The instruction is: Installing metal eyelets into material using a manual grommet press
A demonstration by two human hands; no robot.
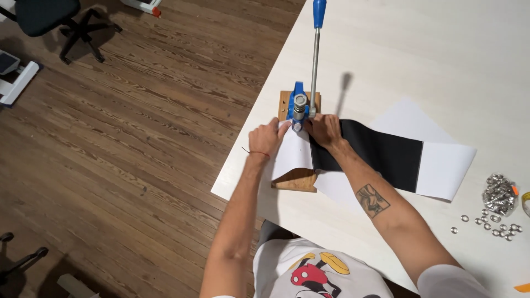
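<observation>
Two hands pinch a black-and-white sheet (386,154) under the head of a blue hand press (299,107) at the table's (441,66) edge: left hand (266,138) gripping the white end, right hand (326,129) closed on the black part. Silver eyelets (494,218) lie scattered well apart to the right.

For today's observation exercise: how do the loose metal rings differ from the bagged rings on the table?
The loose rings lie scattered singly, flat on the table; the bagged rings sit heaped in one shiny clump. The loose rings lie nearer the person; the bagged rings lie farther away. Both are small, silver, and far from the hands.
</observation>
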